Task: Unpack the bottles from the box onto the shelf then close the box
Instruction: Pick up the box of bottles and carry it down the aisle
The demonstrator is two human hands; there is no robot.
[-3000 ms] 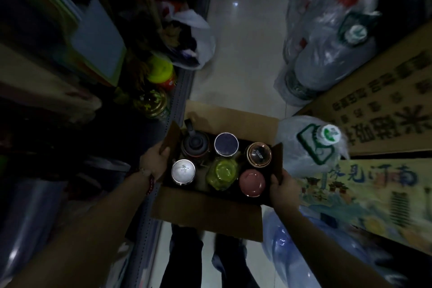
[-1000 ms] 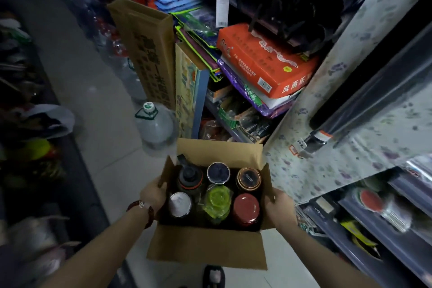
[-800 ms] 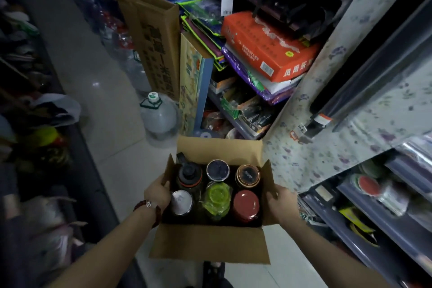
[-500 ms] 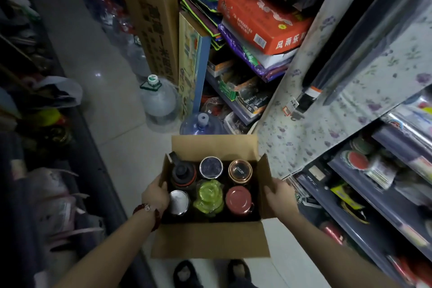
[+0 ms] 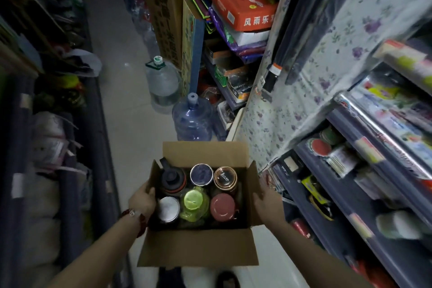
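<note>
I carry an open cardboard box (image 5: 198, 246) in front of me above the aisle floor, its flaps spread. Inside stand several bottles seen from above: a black-capped one (image 5: 171, 180), a dark blue lid (image 5: 201, 174), a copper-rimmed lid (image 5: 225, 177), a silver lid (image 5: 168, 208), a lime-green bottle (image 5: 194, 202) and a red lid (image 5: 222, 206). My left hand (image 5: 142, 201) grips the box's left wall, a bead bracelet on its wrist. My right hand (image 5: 267, 203) holds the right wall. A dark shelf (image 5: 364, 208) packed with goods runs along the right.
Two big water jugs (image 5: 162, 82) (image 5: 192, 117) stand on the floor ahead. A floral-patterned roll (image 5: 304, 72) leans against the right shelving beside stacked orange and purple packages (image 5: 240, 7). Tall cardboard cartons (image 5: 166, 7) stand further back. Bags and rolls line the left side.
I have turned from the dim left side of the aisle toward the right shelving. The box has stayed level in both hands with all bottles inside. The lower shelf has come closer on the right.
</note>
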